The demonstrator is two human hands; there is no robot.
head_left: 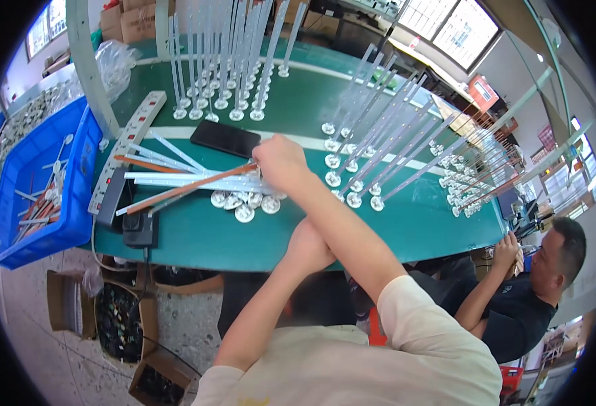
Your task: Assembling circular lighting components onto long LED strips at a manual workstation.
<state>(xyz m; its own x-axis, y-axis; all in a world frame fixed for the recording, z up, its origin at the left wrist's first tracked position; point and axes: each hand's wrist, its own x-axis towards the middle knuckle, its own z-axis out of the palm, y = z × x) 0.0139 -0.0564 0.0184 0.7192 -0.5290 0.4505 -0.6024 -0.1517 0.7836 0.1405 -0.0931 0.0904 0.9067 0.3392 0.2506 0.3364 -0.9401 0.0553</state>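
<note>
My right hand point(281, 162) reaches across to the left, its fingers closed at the end of a long brown strip point(189, 187). That strip lies slantwise over a pile of white strips point(176, 178), whose round white bases point(244, 212) cluster just below the hand. My left hand point(308, 247) is at the table's near edge, under my right forearm; its fingers are hidden there. A black phone point(225, 139) lies right beside my right hand, on the far side of the pile.
Clear strips on round bases stand upright at the back point(227, 68) and right point(399, 135) of the green table point(244, 247). To the left are a power strip point(132, 142), a black adapter point(140, 230) and a blue crate point(47, 237). A person point(514, 298) sits at right.
</note>
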